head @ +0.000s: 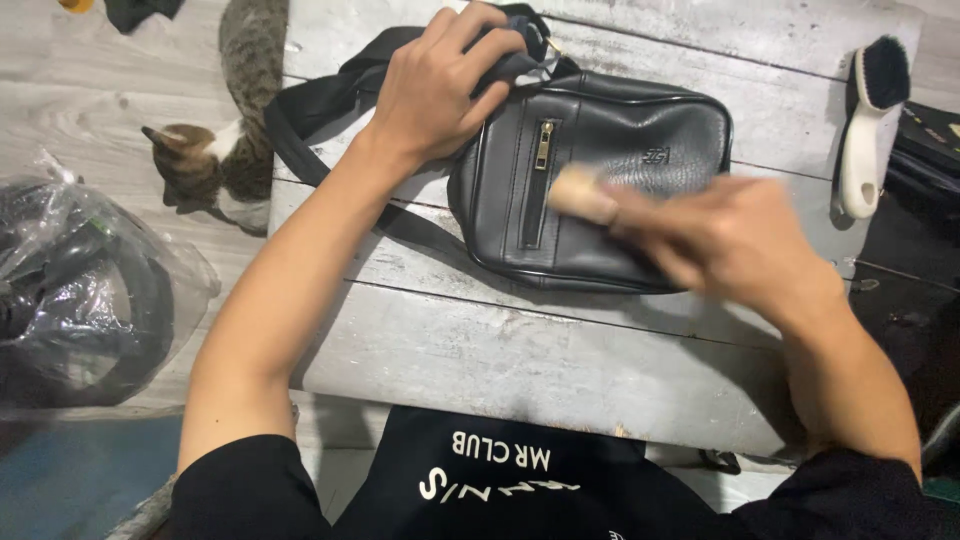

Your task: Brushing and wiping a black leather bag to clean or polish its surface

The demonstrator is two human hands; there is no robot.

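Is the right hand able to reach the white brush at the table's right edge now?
Probably yes. The brush lies bare beyond the bag, nothing blocking it, but the right hand already holds a small tan object.

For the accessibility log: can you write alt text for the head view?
A person's left hand pins the strap end of a black leather bag on a worn grey wooden table while the blurred right hand presses a tan brush to its front. A white-handled brush lies right; a tabby cat sits left.

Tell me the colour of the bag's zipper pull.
Gold-toned, on the black bag; zipper pull shows in the head view.
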